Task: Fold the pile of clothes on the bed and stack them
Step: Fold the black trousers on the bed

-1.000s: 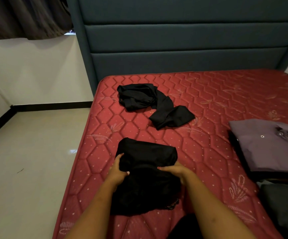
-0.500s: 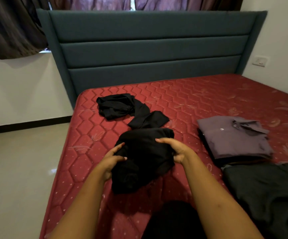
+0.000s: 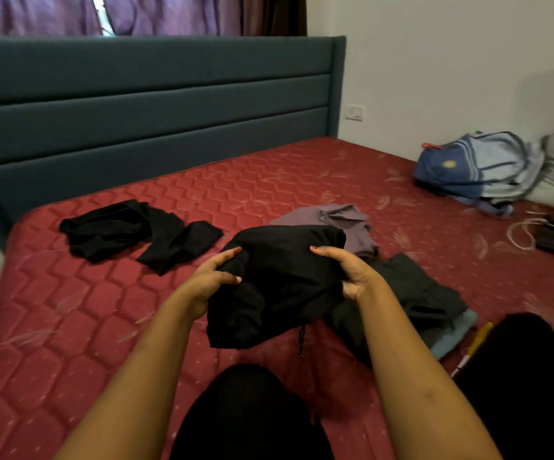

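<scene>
Folded black fabric garment [image 3: 278, 283] held just above the red quilted mattress of the bed [image 3: 69, 327]. The left hand [image 3: 209, 280] grips its left edge and the right hand [image 3: 351, 273] its right edge, fingers [image 3: 227, 255] clamped on the cloth. Behind and to the right lie a folded purple-grey shirt [image 3: 351, 224] and a folded dark grey garment [image 3: 411, 287]. A crumpled black cloth [image 3: 129, 227] lies unfolded at left.

No text, numbers or brand marks can be read. The blue backpack [image 3: 468, 175] on the bed has a small round yellowish emblem [image 3: 448, 164] on its front, too blurred to make out. The wall switch plate [image 3: 355, 112] shows nothing legible either.
</scene>
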Demonstrator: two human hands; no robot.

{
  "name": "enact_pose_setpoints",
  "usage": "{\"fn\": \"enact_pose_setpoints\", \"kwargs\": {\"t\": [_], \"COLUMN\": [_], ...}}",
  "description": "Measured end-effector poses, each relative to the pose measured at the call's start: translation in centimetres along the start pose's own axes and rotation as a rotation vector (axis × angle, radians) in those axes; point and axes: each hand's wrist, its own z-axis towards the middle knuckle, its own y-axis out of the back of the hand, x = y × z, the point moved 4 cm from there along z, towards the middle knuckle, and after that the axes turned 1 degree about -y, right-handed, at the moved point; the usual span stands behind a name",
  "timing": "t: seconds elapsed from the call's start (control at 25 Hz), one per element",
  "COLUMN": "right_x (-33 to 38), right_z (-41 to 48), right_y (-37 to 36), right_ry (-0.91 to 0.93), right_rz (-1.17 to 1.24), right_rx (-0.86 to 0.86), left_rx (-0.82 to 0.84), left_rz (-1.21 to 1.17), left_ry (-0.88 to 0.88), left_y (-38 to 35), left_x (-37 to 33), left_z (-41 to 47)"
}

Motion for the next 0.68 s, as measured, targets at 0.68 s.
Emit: {"fn": "enact_pose_setpoints", "kwargs": {"t": [0.68], "right_x": [7.8], "right_z": [-41.0], "right_y": [31.0], "right_ry": [-0.183], "right_rz": [-0.838], "right_rx": [-0.509], "left_rx": [1.194], "left_rz": [0.319], "left_ry": [0.193], "left_y": [-43.6], "left_x": [5.3], "left_z": [-23.8]}}
